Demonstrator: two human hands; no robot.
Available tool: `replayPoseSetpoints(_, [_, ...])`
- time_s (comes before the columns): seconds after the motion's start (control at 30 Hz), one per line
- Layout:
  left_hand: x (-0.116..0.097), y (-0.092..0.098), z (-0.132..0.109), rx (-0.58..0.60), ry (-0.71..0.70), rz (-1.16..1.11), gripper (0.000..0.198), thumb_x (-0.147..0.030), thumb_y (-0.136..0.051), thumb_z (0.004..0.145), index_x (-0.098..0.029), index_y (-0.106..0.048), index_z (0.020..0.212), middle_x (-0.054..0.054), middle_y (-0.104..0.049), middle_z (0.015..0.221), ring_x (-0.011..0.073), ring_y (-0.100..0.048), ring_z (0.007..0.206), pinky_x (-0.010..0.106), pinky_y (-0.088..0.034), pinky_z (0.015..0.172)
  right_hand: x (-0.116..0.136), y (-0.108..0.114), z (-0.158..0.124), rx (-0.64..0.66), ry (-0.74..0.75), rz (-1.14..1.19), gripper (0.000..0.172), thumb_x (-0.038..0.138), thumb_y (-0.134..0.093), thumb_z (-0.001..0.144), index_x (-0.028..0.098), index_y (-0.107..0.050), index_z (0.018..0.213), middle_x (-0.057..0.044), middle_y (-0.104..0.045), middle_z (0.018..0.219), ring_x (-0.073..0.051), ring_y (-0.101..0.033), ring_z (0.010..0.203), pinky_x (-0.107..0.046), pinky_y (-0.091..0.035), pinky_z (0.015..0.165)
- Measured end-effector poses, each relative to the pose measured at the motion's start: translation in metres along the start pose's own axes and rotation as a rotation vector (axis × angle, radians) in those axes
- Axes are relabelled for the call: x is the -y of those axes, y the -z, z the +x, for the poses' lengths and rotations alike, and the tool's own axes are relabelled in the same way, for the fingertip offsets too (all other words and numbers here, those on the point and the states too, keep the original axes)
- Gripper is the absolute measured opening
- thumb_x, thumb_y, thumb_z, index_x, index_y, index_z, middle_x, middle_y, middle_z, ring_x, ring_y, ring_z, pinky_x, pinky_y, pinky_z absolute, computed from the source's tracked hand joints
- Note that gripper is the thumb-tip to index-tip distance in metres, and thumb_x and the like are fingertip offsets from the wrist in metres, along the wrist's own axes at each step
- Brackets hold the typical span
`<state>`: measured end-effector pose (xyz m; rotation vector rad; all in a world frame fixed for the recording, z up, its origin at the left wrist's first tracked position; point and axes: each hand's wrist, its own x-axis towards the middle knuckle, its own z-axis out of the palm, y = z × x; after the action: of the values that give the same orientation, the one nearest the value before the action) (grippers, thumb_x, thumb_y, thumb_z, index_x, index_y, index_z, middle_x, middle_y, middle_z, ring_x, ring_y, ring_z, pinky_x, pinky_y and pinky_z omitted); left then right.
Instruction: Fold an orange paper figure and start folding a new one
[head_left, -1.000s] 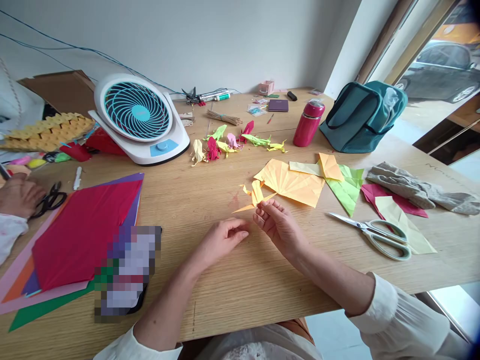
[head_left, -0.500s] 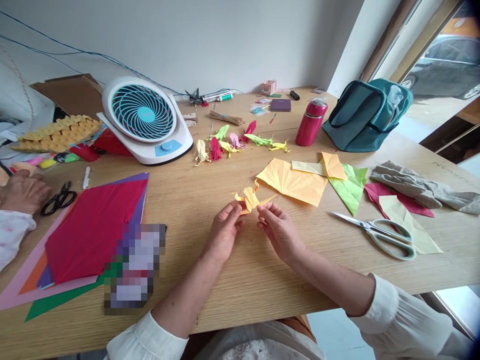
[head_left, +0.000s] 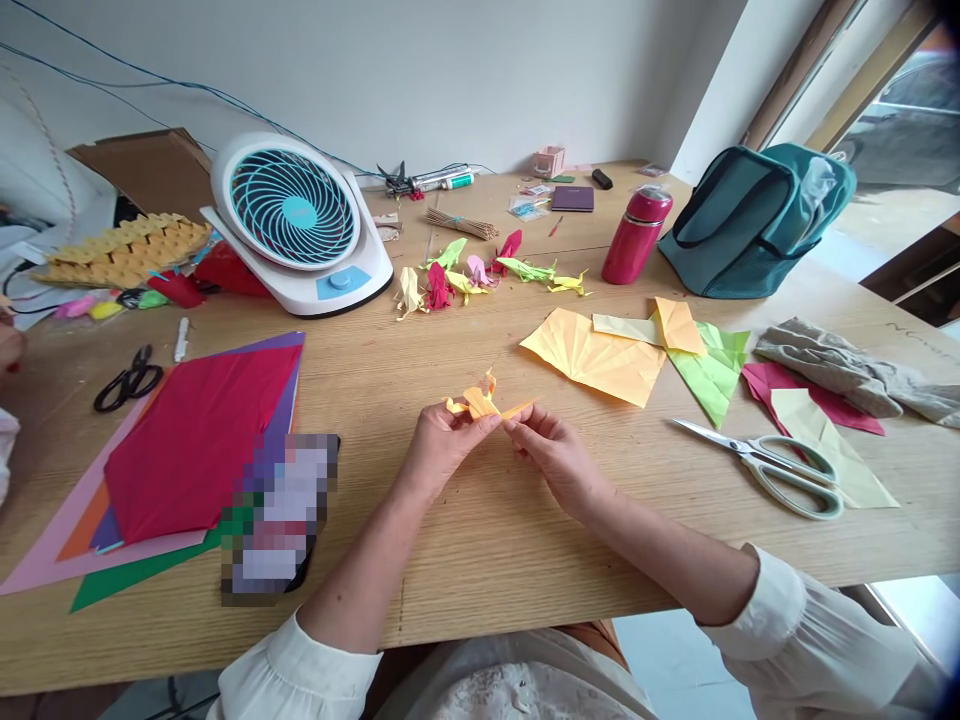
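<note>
A small folded orange paper figure (head_left: 480,402), with thin pointed limbs, is held just above the table in front of me. My left hand (head_left: 448,440) pinches its body from the left, thumb on top. With thumb and forefinger, my right hand (head_left: 544,445) grips the figure's right end, where a thin orange point sticks out past the fingers. Part of the figure is hidden by my fingers. Beyond it lie several finished paper figures (head_left: 439,287) in red, green, yellow, pink and cream. A creased orange paper sheet (head_left: 592,360) lies to the right.
White-handled scissors (head_left: 795,470) lie at right, near green paper (head_left: 709,375) and a grey cloth (head_left: 832,365). Coloured sheets (head_left: 202,440), a phone (head_left: 281,520) and black scissors (head_left: 129,380) are at left. Behind stand a fan (head_left: 300,225), a red flask (head_left: 636,235) and a teal bag (head_left: 750,225).
My left hand has shifted its grip, its thumb now reaching toward my right fingers, and the figure has turned and tilted. The other person's hand at left has drawn back mostly out of view.
</note>
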<state>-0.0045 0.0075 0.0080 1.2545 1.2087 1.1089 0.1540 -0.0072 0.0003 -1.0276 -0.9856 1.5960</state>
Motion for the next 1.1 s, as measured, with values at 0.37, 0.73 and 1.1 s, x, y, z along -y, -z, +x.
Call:
replayPoseSetpoints(0.37, [-0.010, 0.015, -0.001, -0.011, 0.126, 0.083, 0.024, -0.041, -0.077, 0.070, -0.018, -0.077, 0.066, 0.005, -0.076, 0.079, 0.0214, -0.065, 0.086, 0.032, -0.046, 0.084, 0.015, 0.023, 0.006, 0.096, 0.534, -0.470, 0.022, 0.027, -0.069, 0.087, 0.029, -0.063, 0.109, -0.004, -0.066, 0.109, -0.019, -0.062, 0.087, -0.037, -0.049, 0.083])
replayPoseSetpoints(0.73, [-0.009, 0.013, -0.005, 0.063, 0.106, 0.102, 0.027, -0.038, -0.077, 0.072, -0.016, -0.080, 0.087, 0.004, -0.077, 0.083, 0.0189, -0.066, 0.079, 0.029, -0.047, 0.076, 0.008, 0.018, 0.007, 0.117, 0.289, -0.442, 0.016, 0.039, -0.073, 0.086, 0.024, -0.068, 0.089, -0.002, -0.070, 0.085, -0.016, -0.059, 0.071, -0.029, -0.041, 0.063])
replayPoseSetpoints(1.1, [-0.009, 0.003, -0.011, -0.045, -0.078, 0.356, 0.021, -0.035, -0.072, 0.077, -0.016, -0.072, 0.069, 0.002, -0.068, 0.067, 0.0158, -0.060, 0.068, 0.025, -0.042, 0.064, 0.000, 0.015, 0.006, 0.025, 0.262, -0.357, 0.021, 0.040, -0.077, 0.081, 0.023, -0.065, 0.078, 0.000, -0.063, 0.072, -0.014, -0.052, 0.062, -0.028, -0.035, 0.056])
